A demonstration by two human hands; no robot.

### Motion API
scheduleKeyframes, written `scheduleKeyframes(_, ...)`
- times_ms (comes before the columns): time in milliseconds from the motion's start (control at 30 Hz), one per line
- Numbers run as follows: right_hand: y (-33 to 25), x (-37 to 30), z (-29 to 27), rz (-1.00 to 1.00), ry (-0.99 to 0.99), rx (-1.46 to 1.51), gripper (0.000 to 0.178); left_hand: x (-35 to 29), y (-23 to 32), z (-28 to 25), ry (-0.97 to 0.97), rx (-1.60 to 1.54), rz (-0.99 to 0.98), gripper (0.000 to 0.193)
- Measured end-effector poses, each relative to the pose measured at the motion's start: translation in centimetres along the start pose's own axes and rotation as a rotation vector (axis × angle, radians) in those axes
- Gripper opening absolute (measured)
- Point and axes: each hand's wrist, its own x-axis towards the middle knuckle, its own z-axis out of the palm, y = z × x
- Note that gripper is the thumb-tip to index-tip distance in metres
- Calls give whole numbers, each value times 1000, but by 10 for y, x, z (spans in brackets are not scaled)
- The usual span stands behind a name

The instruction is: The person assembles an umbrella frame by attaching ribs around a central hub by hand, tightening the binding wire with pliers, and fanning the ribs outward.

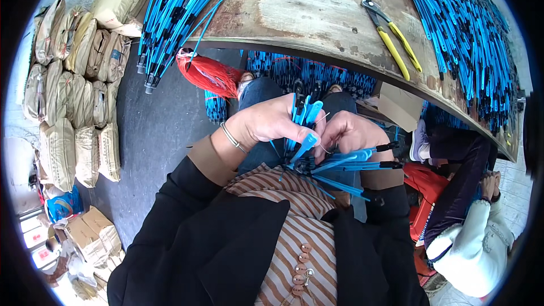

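My left hand [279, 123] is closed around a bundle of slim blue plastic strips [307, 143] with black end pieces, its thumb pressed along one strip. The bundle sits over my lap, its strips fanning out up and to the right. Close beside it, my right hand [360, 134] has its fingers curled in a pinch. A thin wire [325, 151] loops between the two hands, at the right fingertips. Several strips with black tips stick out beneath the right hand. What its palm covers is hidden.
A worn wooden table [243, 17] stands ahead, bearing yellow-handled pliers [392, 51] and heaps of blue strips [464, 34]. More strips [175, 11] overhang its left end, near a red bundle [212, 76]. Stacked sacks [79, 93] stand left. Another person [470, 249] sits at right.
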Motion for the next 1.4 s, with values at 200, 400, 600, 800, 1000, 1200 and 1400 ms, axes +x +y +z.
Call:
scheduleKeyframes(200,-6,-5,15,-215,-9,-217,23,0,-6,-2,11,105,12,24)
scheduleKeyframes(400,8,-16,40,-215,500,-209,17,1,-13,-9,73,69,75,19)
scheduleKeyframes(600,14,-7,44,-64,911,-175,16,-1,-18,-3,188,39,81,18)
scheduleKeyframes(800,-7,-7,48,56,720,-41,17,-7,-10,9,271,137,37,18)
scheduleKeyframes(1000,9,-13,33,-51,555,68,17,-9,-11,10,216,117,45,17)
scheduleKeyframes(1200,8,-15,35,-186,516,152,17,-11,-8,11,211,161,90,16)
scheduleKeyframes(1400,-2,-9,49,16,725,202,23,-8,-7,15,321,110,116,15)
